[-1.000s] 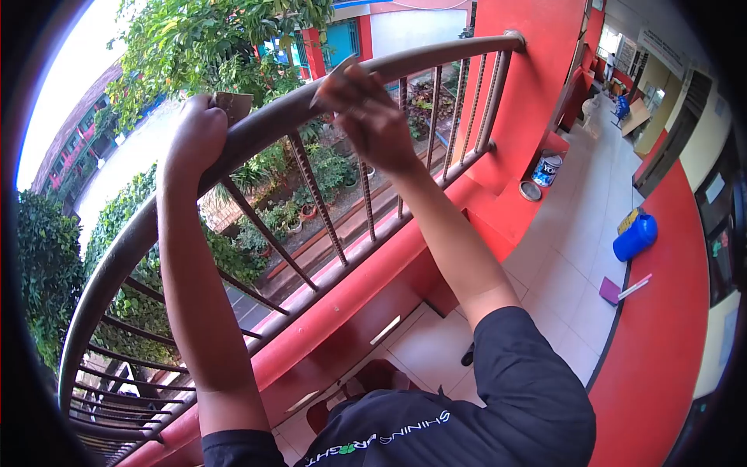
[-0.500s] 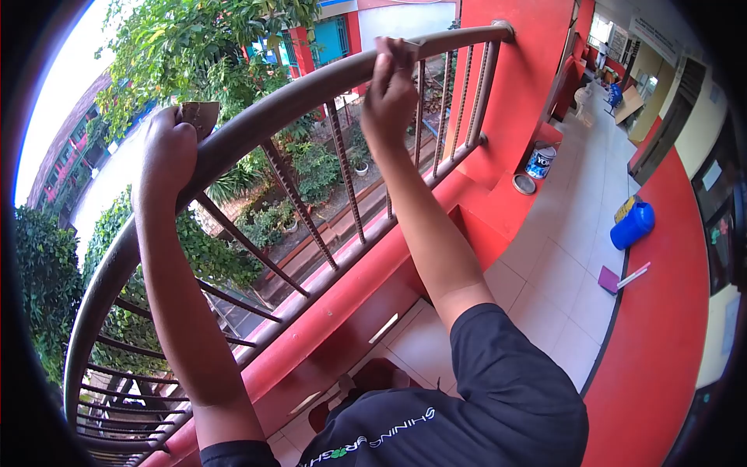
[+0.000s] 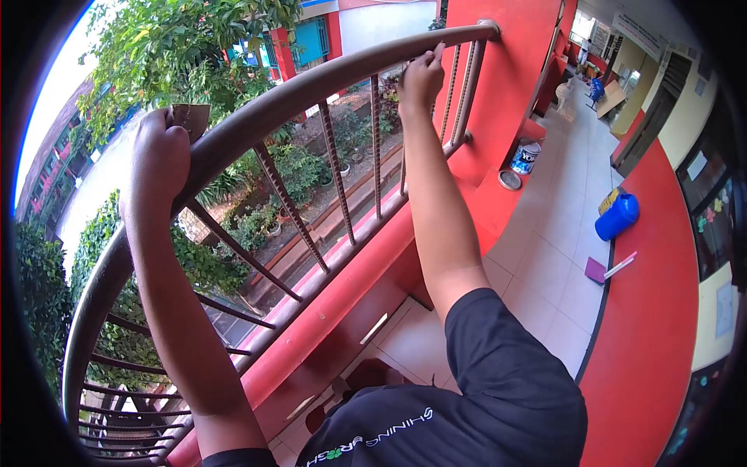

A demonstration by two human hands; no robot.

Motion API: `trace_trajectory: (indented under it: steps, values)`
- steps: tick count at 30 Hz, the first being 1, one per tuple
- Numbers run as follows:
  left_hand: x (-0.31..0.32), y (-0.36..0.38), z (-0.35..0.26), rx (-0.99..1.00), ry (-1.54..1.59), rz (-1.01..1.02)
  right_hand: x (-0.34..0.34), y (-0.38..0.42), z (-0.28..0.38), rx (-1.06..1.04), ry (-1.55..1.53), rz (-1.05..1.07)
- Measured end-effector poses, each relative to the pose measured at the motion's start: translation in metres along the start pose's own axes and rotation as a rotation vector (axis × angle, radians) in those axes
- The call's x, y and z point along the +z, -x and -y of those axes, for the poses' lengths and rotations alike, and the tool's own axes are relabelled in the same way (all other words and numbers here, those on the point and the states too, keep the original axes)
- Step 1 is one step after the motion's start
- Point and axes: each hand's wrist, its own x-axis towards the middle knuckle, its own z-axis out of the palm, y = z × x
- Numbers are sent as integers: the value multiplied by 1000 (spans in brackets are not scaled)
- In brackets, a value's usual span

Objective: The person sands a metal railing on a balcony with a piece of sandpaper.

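My left hand (image 3: 159, 152) is closed on a folded brown piece of sandpaper (image 3: 191, 119) at the outer side of the dark brown handrail (image 3: 311, 87). The sandpaper's flat end sticks up past the fingers, beside the rail. Farther along, my right hand (image 3: 422, 78) is closed with its fingers curled against the rail's lower edge, close to the red pillar. What it holds is mostly hidden now; a small flat piece like sandpaper showed at its fingers a moment ago. Ribbed metal bars (image 3: 336, 171) run from the handrail to the lower rail.
A paint can (image 3: 526, 156) and its round lid (image 3: 510, 180) rest on the red ledge by the red pillar (image 3: 517, 78). A blue container (image 3: 617, 217) and a purple dustpan (image 3: 596, 270) are along the corridor. Another person (image 3: 584, 50) is far off. Trees (image 3: 194, 47) grow outside.
My right hand has moved right along the handrail, toward the pillar, and lower, from over its top to its underside. My left hand stays at about the same spot with the sandpaper.
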Motion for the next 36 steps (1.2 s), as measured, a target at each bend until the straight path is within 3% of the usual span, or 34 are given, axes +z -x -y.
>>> trace_trajectory:
  steps: [2,4,6,8,12,14,16,18,22,26,28,30,32,33,35,36]
  values:
    - [-3,2,-3,2,-36,14,-6,-47,-18,747,-315,186]
    - [-3,1,-2,10,-74,4,-13,-76,-25,937,-500,412]
    - [-4,3,-4,6,-108,6,-26,-97,-2,1138,-737,495]
    - [-5,6,-10,-3,-79,-4,-33,-93,-8,1225,-800,435]
    - [0,4,-8,-7,-180,-71,-18,-89,-12,1108,-682,348]
    - [1,-1,-5,3,-168,-56,-4,-84,-17,902,-533,267]
    - [3,2,-2,-2,-181,-68,-18,-94,-22,1006,-659,333]
    - [8,-1,5,6,-217,-69,-52,-82,23,945,-604,466]
    - [9,-4,9,48,-224,-61,-14,-68,16,912,-604,242]
    - [4,5,-23,54,-353,-96,-51,-84,24,896,-567,425]
    - [3,4,-59,80,-334,33,-45,-83,37,806,-687,305]
    - [-4,0,-98,223,-295,112,-15,-82,39,631,-706,27]
    - [13,-18,-109,364,-271,166,-30,-75,83,715,-628,28]
    - [17,-28,-109,373,-274,160,-38,-81,85,582,-551,85]
    - [28,-44,-107,690,-185,249,-51,-89,76,360,-486,86]
    - [33,-49,-110,705,-188,248,-54,-91,53,357,-488,71]
